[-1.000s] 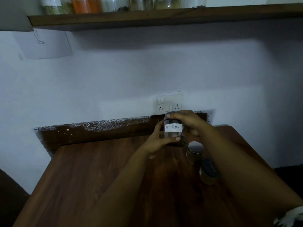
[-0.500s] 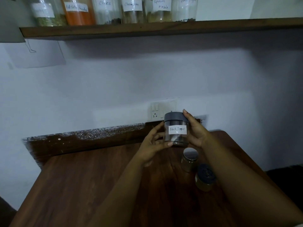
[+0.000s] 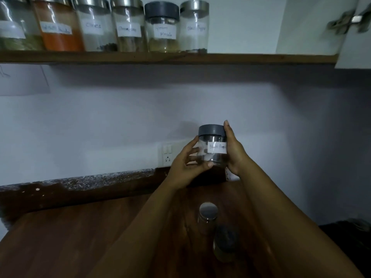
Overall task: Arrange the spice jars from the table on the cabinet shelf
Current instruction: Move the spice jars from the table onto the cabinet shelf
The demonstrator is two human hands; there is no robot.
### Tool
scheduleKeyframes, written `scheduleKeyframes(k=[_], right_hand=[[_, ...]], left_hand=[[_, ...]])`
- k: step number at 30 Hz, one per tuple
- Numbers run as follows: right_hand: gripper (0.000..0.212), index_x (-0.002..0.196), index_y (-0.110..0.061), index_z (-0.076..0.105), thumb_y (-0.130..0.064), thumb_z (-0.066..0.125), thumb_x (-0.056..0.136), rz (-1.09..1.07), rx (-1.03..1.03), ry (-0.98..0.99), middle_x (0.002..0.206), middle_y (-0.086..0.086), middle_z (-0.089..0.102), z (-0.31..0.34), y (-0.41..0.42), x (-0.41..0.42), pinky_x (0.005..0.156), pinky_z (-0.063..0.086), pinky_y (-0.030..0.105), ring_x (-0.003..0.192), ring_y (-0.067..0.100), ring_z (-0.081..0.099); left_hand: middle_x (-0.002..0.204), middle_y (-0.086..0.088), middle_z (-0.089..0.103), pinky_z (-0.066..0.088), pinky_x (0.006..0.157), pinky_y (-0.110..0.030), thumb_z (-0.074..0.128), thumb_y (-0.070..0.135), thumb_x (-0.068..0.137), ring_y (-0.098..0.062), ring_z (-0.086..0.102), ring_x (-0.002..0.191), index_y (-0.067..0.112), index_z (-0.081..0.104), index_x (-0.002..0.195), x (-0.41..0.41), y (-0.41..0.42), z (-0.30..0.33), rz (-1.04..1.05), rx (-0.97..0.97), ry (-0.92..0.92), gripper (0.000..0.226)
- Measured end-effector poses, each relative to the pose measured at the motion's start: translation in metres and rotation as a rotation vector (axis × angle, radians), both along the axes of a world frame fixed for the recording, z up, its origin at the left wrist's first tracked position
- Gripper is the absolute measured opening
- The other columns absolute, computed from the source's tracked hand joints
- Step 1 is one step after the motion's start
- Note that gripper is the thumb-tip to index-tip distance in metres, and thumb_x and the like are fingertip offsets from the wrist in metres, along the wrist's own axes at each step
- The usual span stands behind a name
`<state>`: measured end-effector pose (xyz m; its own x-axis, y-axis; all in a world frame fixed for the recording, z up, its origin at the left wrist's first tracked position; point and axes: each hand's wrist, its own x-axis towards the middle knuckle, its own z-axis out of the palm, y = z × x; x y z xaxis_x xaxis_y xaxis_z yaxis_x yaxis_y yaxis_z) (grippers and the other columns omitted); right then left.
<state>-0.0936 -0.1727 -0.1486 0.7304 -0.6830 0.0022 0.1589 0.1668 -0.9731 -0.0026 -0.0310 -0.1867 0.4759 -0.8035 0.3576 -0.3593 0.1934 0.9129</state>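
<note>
A: Where is the black pepper jar [image 3: 213,146] held?

B: It is held upright in the air above the counter [image 3: 60,243], well below the cabinet shelf [image 3: 241,57]. The left hand [image 3: 185,166] is curled round its glass side with the thumb under the base; the right hand [image 3: 232,151] is wrapped round the other side, one finger laid against the grey lid.

A: How is it likely to handle?

B: It is judged light, being nearly empty, yet rigid, smooth and breakable. A grip on the glass body is advised, not on the lid alone, which might slip off.

A: How many jars are counted?

B: Six are counted on the shelf, the leftmost cut by the frame. Two remain on the counter: a steel-lidded jar [image 3: 207,216] and a dark-lidded jar [image 3: 225,243]. One is in hand.
</note>
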Motion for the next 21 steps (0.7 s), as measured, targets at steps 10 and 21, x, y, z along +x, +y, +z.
scheduleKeyframes(k=[10,21], right_hand=[[0.110,0.128,-0.017,0.050,-0.090,0.062,0.046,-0.058,-0.534,-0.379,0.116,0.013,0.067,0.182,-0.030,-0.034,0.082,0.058,0.049,0.099,0.031,0.069],[0.079,0.140,-0.024,0.038,-0.054,0.072,0.076,0.026,-0.592,-0.233,0.128,0.003,0.058,0.272,-0.117,-0.013,0.090,0.050,0.043,0.117,0.023,0.058]], left_hand=[[0.141,0.007,0.050,0.046,0.103,-0.024,0.080,0.022,0.079,-0.004,0.053,0.124,0.037,0.030,0.149,-0.031,-0.042,0.162,0.115,-0.390,-0.370,0.088],[0.119,-0.005,0.052,0.046,0.092,-0.047,0.070,0.043,0.081,-0.023,0.049,0.110,0.021,0.056,0.123,0.001,-0.108,0.250,0.871,-0.280,-1.003,0.050]])
